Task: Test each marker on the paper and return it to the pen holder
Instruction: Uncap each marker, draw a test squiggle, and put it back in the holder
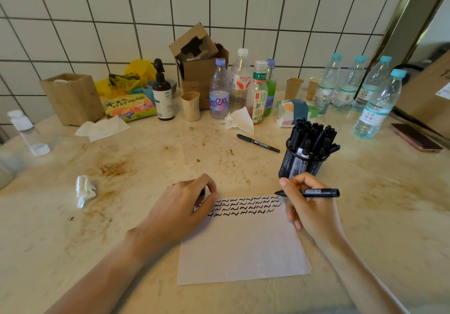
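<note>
While the right hand grips a marker, the left hand curls on paper atop a stained counter.

The pen holder is black metal mesh, the markers matt black plastic. The paper is smooth and matt. The stone-like surface is pale, stained, faintly glossy.

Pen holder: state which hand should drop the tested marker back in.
Right. The right hand already grips the marker, and the pen holder stands just beyond it; the left hand rests on the paper.
</note>
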